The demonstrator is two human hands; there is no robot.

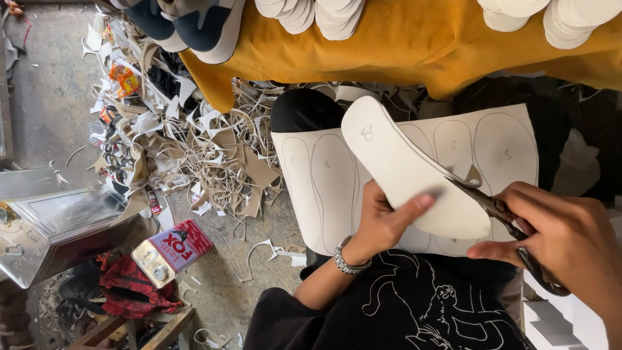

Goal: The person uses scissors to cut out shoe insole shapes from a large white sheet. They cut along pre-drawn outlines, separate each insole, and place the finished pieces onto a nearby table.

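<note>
Overhead, our left hand grips the white insole from below, while our right hand, closed around scissors, bites its right edge above the traced sheet across our lap.

The left hand reaches up, thumb stretched out, a watch on its wrist. The right hand is curled closed, knuckles upward.

My left hand grips a white sole-shaped cutout w/ thumb across its face, while my right hand works dark metal scissors, blades at the cutout's edge. Under both lies a white sheet w/ traced sole outlines on my lap; pale offcut scraps litter the concrete floor left, near a red-and-white tin can.
</note>
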